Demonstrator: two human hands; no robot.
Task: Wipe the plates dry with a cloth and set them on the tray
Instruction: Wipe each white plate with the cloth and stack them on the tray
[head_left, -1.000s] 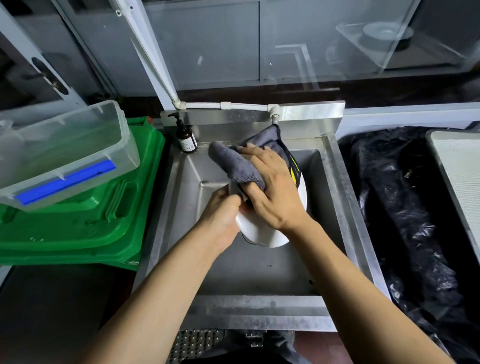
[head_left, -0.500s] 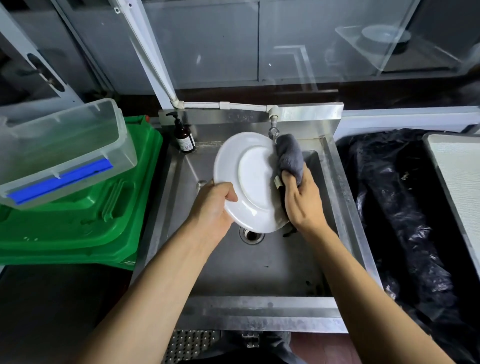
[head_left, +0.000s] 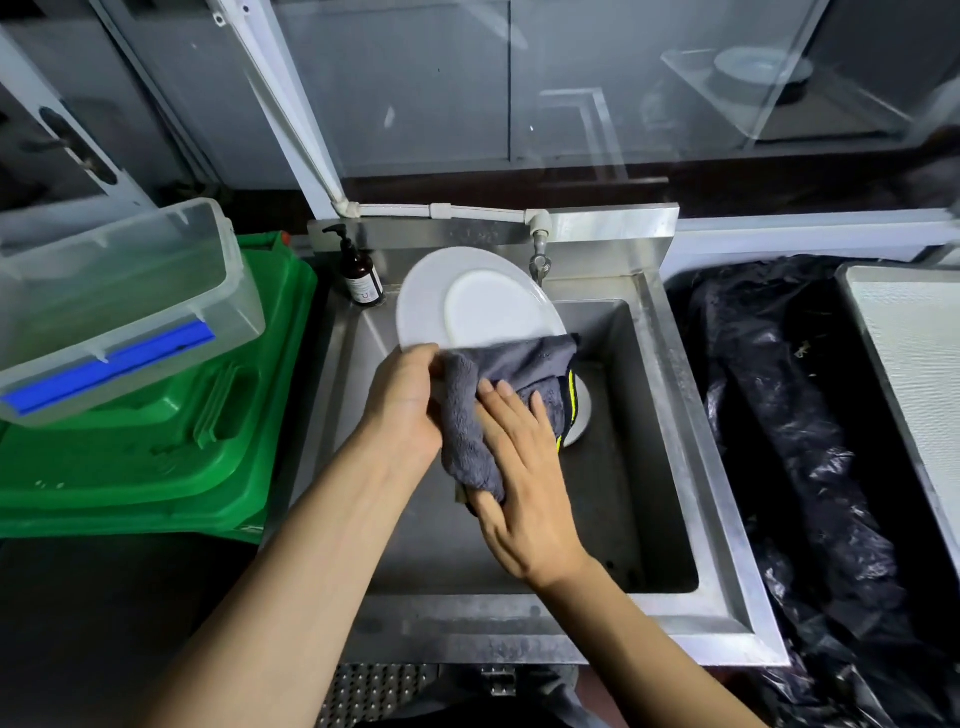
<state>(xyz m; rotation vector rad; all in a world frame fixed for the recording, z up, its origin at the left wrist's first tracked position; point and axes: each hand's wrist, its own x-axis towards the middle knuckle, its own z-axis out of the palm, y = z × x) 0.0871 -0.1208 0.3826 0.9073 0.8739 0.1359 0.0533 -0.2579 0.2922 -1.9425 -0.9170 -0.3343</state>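
Right hand (head_left: 524, 467) flat on fluffy grey cloth (head_left: 498, 384), left hand (head_left: 402, 400) gripping round white plate (head_left: 467, 301)

White plate and grey cloth over the sink

The round white ceramic plate (head_left: 483, 306) stood tilted on edge above the steel sink basin (head_left: 649, 467), underside facing the camera. A grey fleecy cloth with a black-and-yellow trim (head_left: 511, 374) draped over its lower half.

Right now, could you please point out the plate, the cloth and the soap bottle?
plate (head_left: 488, 306): head view, on its underside.
cloth (head_left: 514, 358): head view, on its upper fold.
soap bottle (head_left: 362, 280): head view, on its brown body.
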